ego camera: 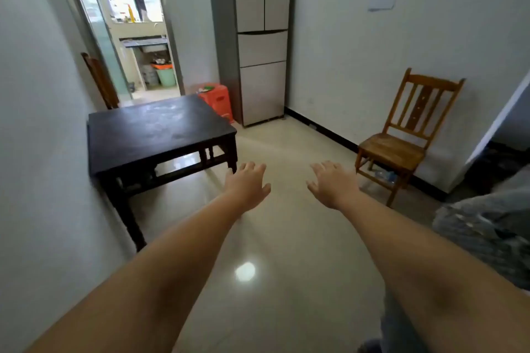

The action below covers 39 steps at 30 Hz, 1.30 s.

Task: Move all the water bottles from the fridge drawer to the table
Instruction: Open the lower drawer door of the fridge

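Left hand and right hand stretched forward side by side, palms down, fingers spread and holding nothing, dark table just left of the left hand, fridge well beyond both hands, its drawers closed, wooden chair right of the right hand.

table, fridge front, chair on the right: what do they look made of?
Table: dark, near-black wood by the look, top dull and scuffed with pale marks.
Fridge: smooth grey panels, likely painted metal or glass; satin sheen, can't tell which.
Chair: orange-brown varnished wood, grain visible on the seat.
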Tool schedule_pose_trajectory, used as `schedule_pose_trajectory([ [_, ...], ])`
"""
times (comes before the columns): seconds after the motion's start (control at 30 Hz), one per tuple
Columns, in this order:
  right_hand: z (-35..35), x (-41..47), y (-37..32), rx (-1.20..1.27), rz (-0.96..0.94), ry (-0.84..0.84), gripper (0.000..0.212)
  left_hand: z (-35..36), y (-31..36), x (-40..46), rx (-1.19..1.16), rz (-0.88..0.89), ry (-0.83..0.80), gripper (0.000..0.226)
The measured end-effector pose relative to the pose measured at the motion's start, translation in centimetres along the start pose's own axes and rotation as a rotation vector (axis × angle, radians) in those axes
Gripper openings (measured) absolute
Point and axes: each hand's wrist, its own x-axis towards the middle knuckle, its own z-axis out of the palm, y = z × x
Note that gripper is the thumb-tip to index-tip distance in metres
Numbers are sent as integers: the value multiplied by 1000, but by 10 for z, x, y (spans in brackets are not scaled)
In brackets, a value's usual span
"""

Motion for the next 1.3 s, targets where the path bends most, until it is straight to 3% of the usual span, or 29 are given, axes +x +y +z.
schedule_pose_trajectory([
  [0.37,-22,199,24,-11,-25,-61,57,-11,-56,193,-51,-91,-5,53],
  [0.83,-26,540,-3,45,94,-16,56,-9,-192,530,-41,-60,49,51],
  [1.3,-1,836,92,37,166,-27,53,32,-190,844,-98,-56,5,56],
])
